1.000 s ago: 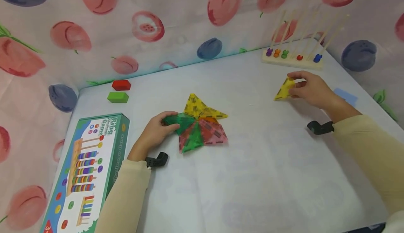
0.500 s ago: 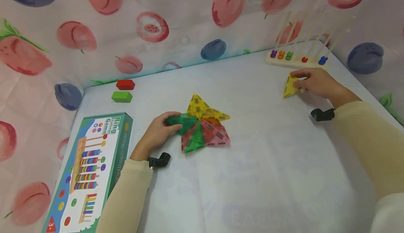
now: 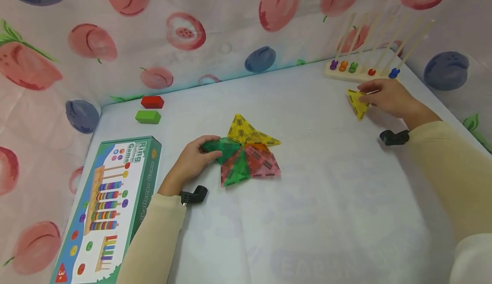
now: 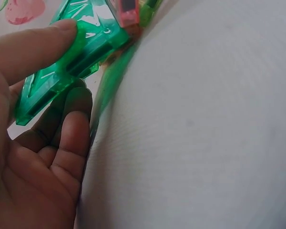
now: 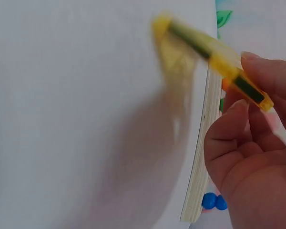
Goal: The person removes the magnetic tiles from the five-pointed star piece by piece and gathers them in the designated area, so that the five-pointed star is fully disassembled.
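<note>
My left hand (image 3: pixel 194 158) grips a green triangular magnetic tile (image 3: pixel 228 146), its thumb on the upper face and fingers beneath, as the left wrist view shows. That tile belongs to a star-like cluster on the table, joined with yellow tiles (image 3: pixel 239 129), red tiles (image 3: pixel 267 162) and another green tile (image 3: pixel 237 174). Further right, my right hand (image 3: pixel 392 98) pinches a yellow triangular magnetic tile (image 3: pixel 357 104) between thumb and fingers. In the right wrist view this yellow tile (image 5: pixel 221 69) appears edge-on and slightly blurred, with a shadow below it.
Behind my right hand stands a wooden peg rack (image 3: pixel 346 76) with coloured beads on its base. A red block (image 3: pixel 152 102) and a green block (image 3: pixel 147 117) lie at the back left. A ring game box (image 3: pixel 111 203) lies left of my left forearm. Patterned cloth walls border the table.
My right hand has moved slightly right and back with the yellow tile, which has turned so its point now faces down. My left hand has kept its hold on the green tile.
</note>
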Motion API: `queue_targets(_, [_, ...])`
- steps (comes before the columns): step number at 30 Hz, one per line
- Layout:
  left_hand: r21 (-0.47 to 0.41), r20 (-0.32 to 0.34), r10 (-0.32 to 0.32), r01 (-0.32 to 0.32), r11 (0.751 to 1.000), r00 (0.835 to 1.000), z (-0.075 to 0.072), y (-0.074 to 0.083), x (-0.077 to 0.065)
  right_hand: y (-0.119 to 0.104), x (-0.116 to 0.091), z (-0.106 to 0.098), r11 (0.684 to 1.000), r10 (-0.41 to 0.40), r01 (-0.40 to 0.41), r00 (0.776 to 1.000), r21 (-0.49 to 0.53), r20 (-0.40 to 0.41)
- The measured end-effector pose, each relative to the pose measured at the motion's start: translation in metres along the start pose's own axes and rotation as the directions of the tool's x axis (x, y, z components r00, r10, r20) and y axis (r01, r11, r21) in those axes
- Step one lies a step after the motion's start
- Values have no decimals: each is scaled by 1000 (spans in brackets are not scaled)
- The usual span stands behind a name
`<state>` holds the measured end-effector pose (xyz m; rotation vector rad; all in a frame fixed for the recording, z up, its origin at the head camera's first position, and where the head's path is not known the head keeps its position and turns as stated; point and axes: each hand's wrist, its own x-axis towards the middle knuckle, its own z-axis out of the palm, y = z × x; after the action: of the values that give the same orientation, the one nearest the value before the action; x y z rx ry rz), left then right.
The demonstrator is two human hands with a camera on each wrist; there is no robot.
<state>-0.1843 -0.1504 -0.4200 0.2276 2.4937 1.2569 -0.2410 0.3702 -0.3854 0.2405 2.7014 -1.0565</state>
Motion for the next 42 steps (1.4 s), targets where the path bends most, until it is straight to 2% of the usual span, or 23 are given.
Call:
queue_targets(4, [-1, 1, 2, -2, 1000, 1000, 0, 1, 0, 8, 1, -1, 1000, 25, -24, 1000, -16, 17])
queue_targets(9, [-6, 3, 0, 0, 1000, 1000, 1, 5, -1, 15, -1, 1, 997, 71, -71, 997, -30, -2])
queue_targets(12, [-13, 2, 1, -1, 1000, 1000, 1, 5, -2, 13, -5, 2, 994, 71, -71, 998, -87, -3])
queue_targets(17, [-18, -15, 7, -7, 1000, 1000, 0, 3, -1, 10, -11, 1, 974, 32, -16, 997, -228, 67])
queue_targets(20, [-19, -19, 6, -7, 1000, 1000, -1, 1, -1, 10, -12, 4, 968, 18, 9, 994, -250, 104])
queue_targets(26, [-22, -15, 16, -16, 1000, 1000, 2, -1, 0, 9, -12, 8, 956, 1, 23, 996, -293, 84])
queue_targets(30, [-38, -15, 24, -24, 999, 1000, 1, -2, -1, -15, -19, 12, 949, -73, 96, 994, -301, 85])
queue_targets(32, [-44, -16, 24, -25, 999, 1000, 1, -2, -1, -34, -26, 20, 939, -140, 170, 983, -299, 119])
queue_targets(35, [-43, -14, 19, -19, 999, 1000, 0, -3, -2, -66, -35, 43, 922, -224, 273, 954, -275, 197])
queue_targets(42, [-38, -15, 20, -20, 999, 1000, 1, 0, -3, -119, -39, 109, 893, -362, 429, 865, -137, 349])
